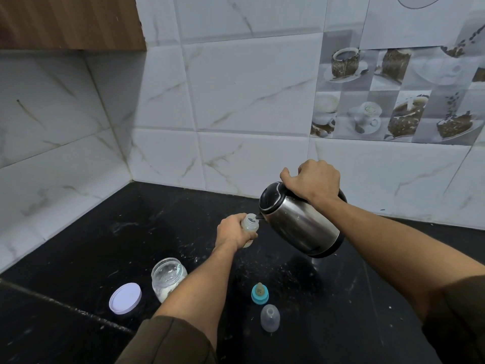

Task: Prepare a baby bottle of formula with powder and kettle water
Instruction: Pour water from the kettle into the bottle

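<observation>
View from the head camera, looking down at a black speckled stone bench [78, 258] set in a corner of white marble-patterned wall tiles [236, 95]. The left grip [232, 232] is curled round the body of a small translucent plastic baby bottle [250, 224], which has no top on and leans slightly toward the right; whether its base rests on the bench cannot be told. The right grip [312, 181] is wrapped round the handle of a brushed stainless-steel electric kettle with a black lid [301, 222], held tilted in the air with its spout at the bottle's open mouth.

Nearer the person, on the bench: an open clear glass jar of white powder [168, 278], partly behind the left forearm; just left of it, a flat round white jar lid [125, 298]; to the right, well apart from the jar, a teal screw ring with a tan teat [259, 294] standing upright; and just in front of that, a clear domed bottle cap [269, 317]. At upper right, picture tiles of coffee cups and beans [393, 101]; at upper left, a wood-grain cabinet [65, 22].
</observation>
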{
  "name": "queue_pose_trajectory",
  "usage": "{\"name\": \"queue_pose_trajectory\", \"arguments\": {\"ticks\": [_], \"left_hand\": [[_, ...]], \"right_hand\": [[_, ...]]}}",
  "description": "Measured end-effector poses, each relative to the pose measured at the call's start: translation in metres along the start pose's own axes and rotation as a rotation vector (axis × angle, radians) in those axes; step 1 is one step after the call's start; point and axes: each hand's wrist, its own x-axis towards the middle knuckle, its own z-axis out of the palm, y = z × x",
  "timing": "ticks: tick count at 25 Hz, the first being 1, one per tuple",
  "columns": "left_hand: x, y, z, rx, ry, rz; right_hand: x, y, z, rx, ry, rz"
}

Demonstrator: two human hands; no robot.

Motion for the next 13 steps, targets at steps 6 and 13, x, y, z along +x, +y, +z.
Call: {"name": "queue_pose_trajectory", "arguments": {"ticks": [6, 13], "left_hand": [[0.0009, 0.0000, 0.0010, -0.001, -0.004, 0.005], [0.0003, -0.0007, 0.0031, -0.005, -0.019, 0.001]], "right_hand": [[0.0002, 0.0012, 0.0017, -0.002, -0.003, -0.008], [-0.0013, 0.0018, 0.0017, -0.003, -0.008, -0.016]]}}
